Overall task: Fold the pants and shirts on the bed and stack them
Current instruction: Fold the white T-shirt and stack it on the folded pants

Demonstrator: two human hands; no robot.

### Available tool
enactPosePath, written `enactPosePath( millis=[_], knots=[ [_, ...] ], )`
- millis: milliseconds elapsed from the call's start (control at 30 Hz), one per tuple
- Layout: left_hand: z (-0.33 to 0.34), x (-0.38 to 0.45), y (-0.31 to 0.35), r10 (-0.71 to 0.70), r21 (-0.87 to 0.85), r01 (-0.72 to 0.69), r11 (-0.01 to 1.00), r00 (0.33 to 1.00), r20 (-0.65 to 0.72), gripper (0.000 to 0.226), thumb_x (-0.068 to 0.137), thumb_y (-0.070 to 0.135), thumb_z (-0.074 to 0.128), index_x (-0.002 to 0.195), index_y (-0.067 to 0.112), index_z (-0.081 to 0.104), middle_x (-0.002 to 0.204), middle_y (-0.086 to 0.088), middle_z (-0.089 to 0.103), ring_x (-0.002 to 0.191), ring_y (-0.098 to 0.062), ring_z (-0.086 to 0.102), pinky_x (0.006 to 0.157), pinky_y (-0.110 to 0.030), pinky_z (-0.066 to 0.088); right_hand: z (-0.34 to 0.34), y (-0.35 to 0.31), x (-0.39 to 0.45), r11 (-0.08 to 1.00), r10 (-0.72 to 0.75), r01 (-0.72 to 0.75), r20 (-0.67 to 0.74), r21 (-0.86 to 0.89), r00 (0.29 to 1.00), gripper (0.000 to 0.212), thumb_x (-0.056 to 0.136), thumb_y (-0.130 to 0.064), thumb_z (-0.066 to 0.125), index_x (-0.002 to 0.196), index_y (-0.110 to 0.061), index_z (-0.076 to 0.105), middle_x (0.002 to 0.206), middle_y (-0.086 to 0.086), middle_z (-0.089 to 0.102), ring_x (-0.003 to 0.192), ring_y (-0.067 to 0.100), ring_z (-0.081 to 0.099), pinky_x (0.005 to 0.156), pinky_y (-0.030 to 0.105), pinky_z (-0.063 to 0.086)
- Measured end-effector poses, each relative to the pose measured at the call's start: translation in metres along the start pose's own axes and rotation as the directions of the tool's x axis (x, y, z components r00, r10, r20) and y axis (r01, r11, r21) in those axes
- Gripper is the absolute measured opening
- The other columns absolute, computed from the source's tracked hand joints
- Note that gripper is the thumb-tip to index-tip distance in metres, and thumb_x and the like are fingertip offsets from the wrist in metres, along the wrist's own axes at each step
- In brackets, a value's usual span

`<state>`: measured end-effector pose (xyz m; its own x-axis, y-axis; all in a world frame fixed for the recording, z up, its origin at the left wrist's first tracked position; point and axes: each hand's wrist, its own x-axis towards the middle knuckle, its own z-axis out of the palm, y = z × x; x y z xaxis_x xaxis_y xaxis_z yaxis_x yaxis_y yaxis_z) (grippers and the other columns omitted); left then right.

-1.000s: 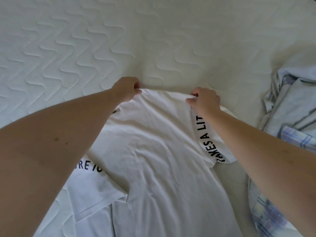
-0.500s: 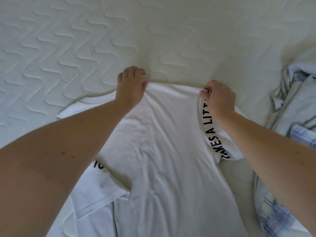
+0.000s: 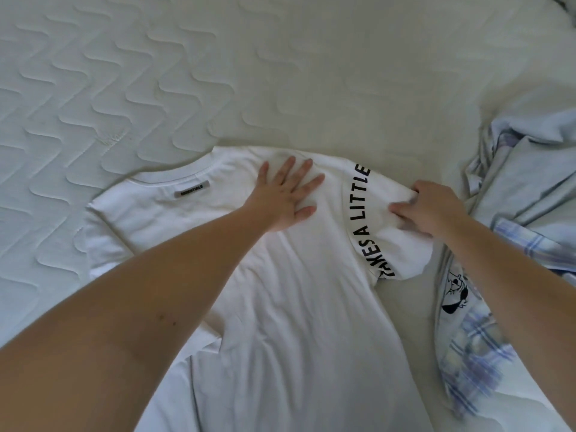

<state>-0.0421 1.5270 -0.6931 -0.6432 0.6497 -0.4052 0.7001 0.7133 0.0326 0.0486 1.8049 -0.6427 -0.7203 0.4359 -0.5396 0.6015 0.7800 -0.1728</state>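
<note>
Quilted bed (image 3: 156, 73) carries a white shirt (image 3: 296, 307) spread flat at centre. Crumpled blue plaid garment (image 3: 523, 213) lies just beside it, right. Left hand (image 3: 285, 194) presses the shirt, fingers splayed wide. Right hand (image 3: 433, 207) pinches the sleeve.

Lighting is soft, even daylight with a faint greenish-white cast over the quilted mattress (image 3: 156, 88); no glare is recorded. A weak shadow lies beside the crumpled plaid garment (image 3: 530, 188) at the right edge. Wide-angle distortion bows the quilting lines, and the plaid cloth at the lower right is motion-blurred.
</note>
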Motion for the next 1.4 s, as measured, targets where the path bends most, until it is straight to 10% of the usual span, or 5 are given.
enactPosePath(
  millis=[200,433,667,1100,1400],
  knots=[
    [-0.029,-0.009,0.018,-0.097,-0.426,-0.004,0.905,0.972,-0.213,0.043,0.103,0.033,0.041,0.144,0.021,0.044,0.153,-0.006,0.036,0.142,-0.026,0.032,0.115,-0.042,0.026,-0.031,-0.016,-0.041,0.942,-0.216,0.227,-0.071,0.246,0.974,0.025,0.083,-0.037,0.073,0.096,-0.024,0.056,0.081,-0.009,0.058,0.067,0.002,0.052,0.054,0.022,0.035],
    [-0.058,-0.039,0.038,-0.327,-0.949,0.236,-0.206,0.898,0.295,0.051,0.105,0.044,0.031,0.089,0.013,0.067,0.078,-0.003,0.073,0.073,-0.018,0.071,0.073,-0.033,0.057,-0.021,-0.08,-0.112,0.811,-0.467,0.517,-0.229,0.275,0.854,0.013,0.083,-0.02,0.068,0.096,-0.016,0.067,0.076,-0.003,0.062,0.071,0.018,0.052,0.057,0.023,0.03],
    [-0.038,-0.103,-0.002,-0.196,-0.76,0.293,-0.58,0.855,0.48,0.057,0.102,0.056,0.027,0.109,0.016,0.067,0.098,-0.005,0.076,0.084,-0.02,0.074,0.061,-0.028,0.058,0.034,-0.155,-0.171,0.685,-0.553,0.583,-0.21,0.438,0.807,0.025,0.085,-0.01,0.062,0.108,-0.017,0.071,0.092,-0.001,0.071,0.081,0.016,0.06,0.068,0.024,0.039],
    [0.018,-0.172,0.002,-0.299,-0.848,0.516,-0.119,0.796,0.526,0.033,0.092,0.026,0.067,0.122,0.013,0.063,0.111,-0.008,0.071,0.107,-0.03,0.064,0.097,-0.044,0.049,0.136,-0.09,-0.202,0.902,-0.43,0.431,0.014,-0.014,0.903,0.094,0.08,-0.055,0.068,0.154,-0.032,0.014,0.159,-0.003,0.02,0.147,0.021,0.014,0.116,0.041,0.009],
    [-0.02,-0.188,-0.008,-0.434,-0.891,0.339,-0.302,0.783,0.446,0.02,0.099,0.016,0.056,0.118,0.017,0.061,0.108,-0.012,0.07,0.097,-0.032,0.067,0.093,-0.051,0.053,0.161,-0.056,-0.231,0.856,-0.499,0.47,-0.104,-0.216,0.86,0.101,0.074,-0.035,0.08,0.155,-0.026,0.021,0.16,0.004,0.024,0.145,0.03,0.028,0.115,0.051,0.02]
  ],
)
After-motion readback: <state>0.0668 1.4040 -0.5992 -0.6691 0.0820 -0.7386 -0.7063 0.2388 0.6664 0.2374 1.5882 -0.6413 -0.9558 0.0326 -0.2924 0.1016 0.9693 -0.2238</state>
